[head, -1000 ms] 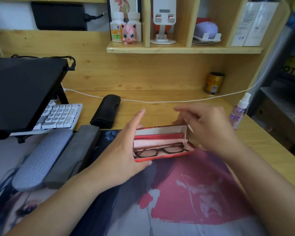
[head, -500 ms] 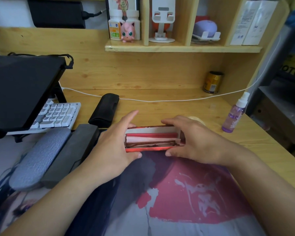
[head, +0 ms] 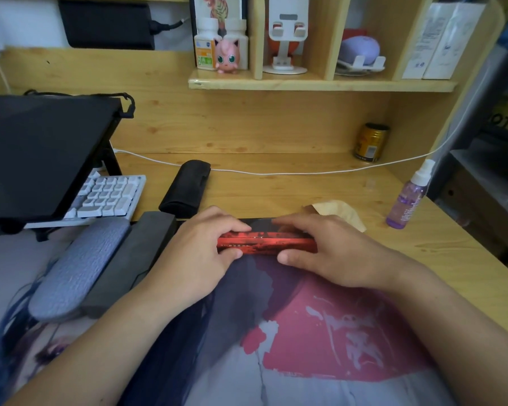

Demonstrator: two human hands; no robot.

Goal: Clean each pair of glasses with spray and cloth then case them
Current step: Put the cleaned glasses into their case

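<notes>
1. The wooden desk (head: 291, 189) carries everything, with a printed desk mat (head: 320, 332) covering its near part.
2. A black case (head: 185, 189) lies on the bare wood behind the mat, to the left and closer to the left hand than to the right.
3. The red glasses case (head: 264, 244) rests at the mat's far edge, its long axis running left to right, squarely between the two hands; its lid looks down, so no glasses show.
4. The left hand (head: 200, 256) grips the case's left end, fingers curled over the top and thumb on the near side.
5. The right hand (head: 329, 253) grips the right end the same way, fingers over the top, thumb in front.
6. A beige cloth (head: 339, 210) lies just behind the right hand, partly hidden by it.
7. The spray bottle (head: 408, 197) stands upright well off to the right, nearer the right hand; by my judgement that hand would fetch it for any further pair.
</notes>
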